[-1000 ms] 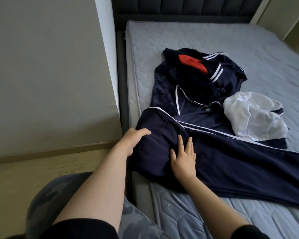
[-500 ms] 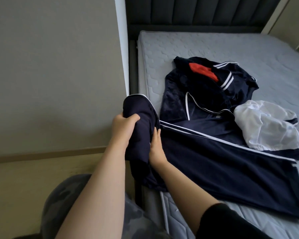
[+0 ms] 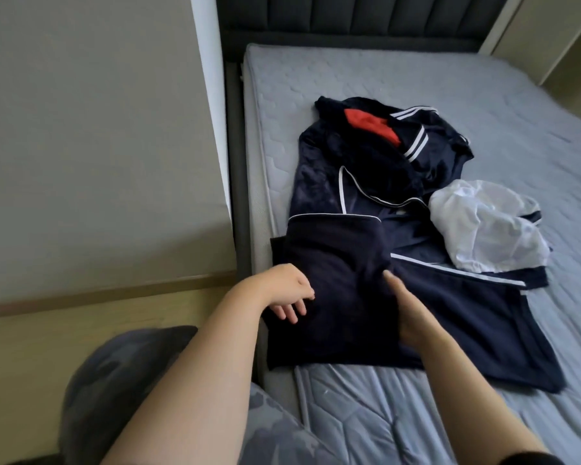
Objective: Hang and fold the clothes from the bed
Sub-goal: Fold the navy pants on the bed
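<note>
Lays the lifted navy trousers (image 3: pixel 342 280) down folded; rests left hand (image 3: pixel 289 293) slack on top, right hand (image 3: pixel 406 307) flat alongside; 1 fold made

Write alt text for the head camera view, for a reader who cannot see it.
A person's left hand and right hand rest on a partly folded navy garment at the near edge of a grey mattress. Behind it lie more navy clothes, a red piece and a white garment.
</note>
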`<state>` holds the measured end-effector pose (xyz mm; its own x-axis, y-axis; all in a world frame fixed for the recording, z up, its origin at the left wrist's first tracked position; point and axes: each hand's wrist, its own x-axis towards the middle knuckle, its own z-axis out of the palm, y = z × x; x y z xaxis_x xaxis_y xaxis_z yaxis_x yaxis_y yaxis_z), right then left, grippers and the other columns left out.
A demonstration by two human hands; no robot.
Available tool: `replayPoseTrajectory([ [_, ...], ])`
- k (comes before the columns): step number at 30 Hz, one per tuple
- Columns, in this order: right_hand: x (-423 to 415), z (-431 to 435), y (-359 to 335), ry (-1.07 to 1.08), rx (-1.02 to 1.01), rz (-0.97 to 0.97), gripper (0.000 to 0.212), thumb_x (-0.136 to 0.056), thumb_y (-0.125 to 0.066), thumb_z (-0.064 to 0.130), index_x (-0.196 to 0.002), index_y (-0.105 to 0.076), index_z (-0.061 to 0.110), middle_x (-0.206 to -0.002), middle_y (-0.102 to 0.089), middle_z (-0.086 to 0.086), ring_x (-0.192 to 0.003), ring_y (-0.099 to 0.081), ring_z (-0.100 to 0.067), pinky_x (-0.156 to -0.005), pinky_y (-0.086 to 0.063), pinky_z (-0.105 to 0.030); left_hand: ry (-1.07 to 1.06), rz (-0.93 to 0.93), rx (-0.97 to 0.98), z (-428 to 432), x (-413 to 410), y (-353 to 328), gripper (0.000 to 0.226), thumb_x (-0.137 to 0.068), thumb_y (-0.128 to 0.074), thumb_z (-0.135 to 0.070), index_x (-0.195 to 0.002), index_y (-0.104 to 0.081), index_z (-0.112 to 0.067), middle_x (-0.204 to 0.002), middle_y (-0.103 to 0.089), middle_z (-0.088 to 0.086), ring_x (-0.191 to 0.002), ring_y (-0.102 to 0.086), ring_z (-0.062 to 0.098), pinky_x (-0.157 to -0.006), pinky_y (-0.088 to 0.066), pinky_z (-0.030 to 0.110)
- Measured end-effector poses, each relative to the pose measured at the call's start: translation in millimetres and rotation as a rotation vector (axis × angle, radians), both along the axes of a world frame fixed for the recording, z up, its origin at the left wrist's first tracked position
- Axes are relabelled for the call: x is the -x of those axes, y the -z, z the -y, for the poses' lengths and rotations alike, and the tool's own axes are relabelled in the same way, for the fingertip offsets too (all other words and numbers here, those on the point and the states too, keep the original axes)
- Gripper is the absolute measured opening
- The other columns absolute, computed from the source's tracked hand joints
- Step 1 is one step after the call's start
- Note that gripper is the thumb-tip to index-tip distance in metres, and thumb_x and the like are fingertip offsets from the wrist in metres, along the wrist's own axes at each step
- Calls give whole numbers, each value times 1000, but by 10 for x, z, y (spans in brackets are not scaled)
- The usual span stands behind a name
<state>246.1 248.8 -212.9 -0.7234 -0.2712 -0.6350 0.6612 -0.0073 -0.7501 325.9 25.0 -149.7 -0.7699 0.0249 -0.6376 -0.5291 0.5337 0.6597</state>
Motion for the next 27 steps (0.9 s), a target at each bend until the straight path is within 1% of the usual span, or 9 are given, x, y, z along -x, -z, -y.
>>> replayPoseTrajectory([
  [2,-14,33,53,-60,-86,-124,33,-88,-65,20,-119,-61,8,-101,-72,-14,-90,-69,-27,-82,-55,-39,-150,-128,62,10,43,61,20,-92,-46,-17,-94,-66,-11,-80,-69,6,-56,-65,17,-49,-48,21],
  [4,-52,80,42,-60,-130,-183,31,-85,-63,1,-116,-60,5,-93,-73,-13,-81,-70,-26,-71,-56,-35,-331,-288,216,58,79,117,22,-89,-45,-15,-87,-67,-16,-83,-70,3,-67,-68,21,-59,-52,24],
  [7,-80,100,-48,-111,-19,-41,27,-80,-56,-8,-104,-64,1,-87,-73,-16,-75,-72,-27,-59,-56,-30,-579,-416,385,163,101,214,22,-91,-47,-21,-105,-64,-23,-106,-67,1,-97,-61,25,-81,-49,31],
  [10,-85,57,-38,-176,-188,165,15,-76,-53,-3,-83,-66,1,-72,-71,-15,-63,-68,-28,-57,-54,-29,-576,-307,196,200,119,341,44,-93,-50,-38,-132,-49,-18,-127,-58,4,-114,-55,25,-89,-42,31],
  [13,-49,41,39,-145,-324,48,6,-83,-60,8,-87,-64,4,-66,-68,-12,-60,-63,-24,-58,-52,-29,-474,-180,68,127,99,500,60,-91,-50,-52,-139,-41,-17,-135,-52,4,-120,-51,25,-91,-39,31],
  [17,102,141,81,100,-379,-352,31,-88,-63,37,-100,-62,9,-93,-68,-6,-84,-62,-18,-78,-49,-34,-512,-214,25,103,106,587,55,-86,-57,-53,-129,-50,-19,-121,-58,0,-103,-56,20,-82,-40,29],
  [21,180,277,192,111,-404,-362,35,-92,-54,45,-104,-62,13,-101,-66,-3,-94,-61,-17,-86,-48,-32,-616,-230,-139,113,119,601,41,-81,-64,-54,-110,-56,-26,-103,-61,-8,-80,-56,3,-67,-43,23],
  [25,177,401,245,104,-343,-322,37,-94,-55,41,-110,-66,10,-100,-68,-3,-95,-63,-17,-91,-50,-33,-685,-224,-234,115,155,609,49,-77,-67,-57,-112,-60,-24,-105,-65,-6,-90,-61,11,-76,-47,26],
  [27,180,458,238,85,-296,-324,36,-94,-55,40,-111,-66,11,-100,-69,-2,-96,-64,-16,-92,-50,-33,-737,-194,-332,122,175,576,50,-76,-68,-58,-112,-59,-24,-101,-64,-7,-90,-61,11,-74,-47,26],
])
